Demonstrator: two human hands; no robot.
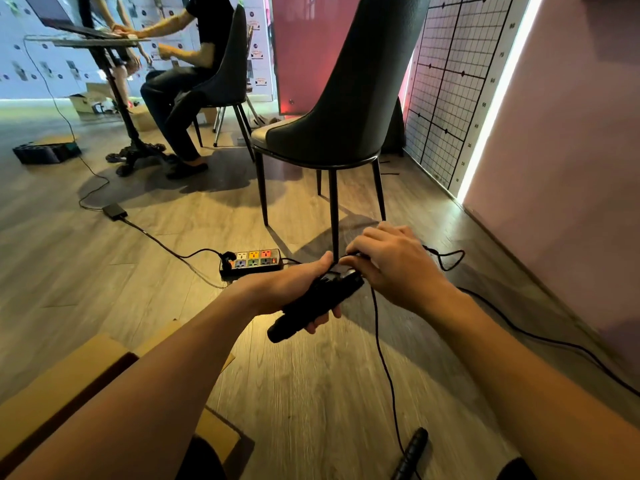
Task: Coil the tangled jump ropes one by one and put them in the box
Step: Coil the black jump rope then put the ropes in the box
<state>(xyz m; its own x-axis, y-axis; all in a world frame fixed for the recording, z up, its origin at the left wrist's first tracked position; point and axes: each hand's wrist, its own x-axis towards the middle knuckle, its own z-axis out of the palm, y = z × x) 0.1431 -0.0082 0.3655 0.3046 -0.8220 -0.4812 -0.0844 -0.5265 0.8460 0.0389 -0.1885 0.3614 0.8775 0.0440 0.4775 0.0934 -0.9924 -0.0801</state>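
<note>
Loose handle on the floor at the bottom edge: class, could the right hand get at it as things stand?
Probably yes, but not at once. Nothing lies over the loose handle, and it sits close by; yet the fingers of the right hand pinch the cord and must let go first.

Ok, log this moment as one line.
left hand grips handle | right hand pinches cord near handle top | second handle on floor | box lower left
</note>
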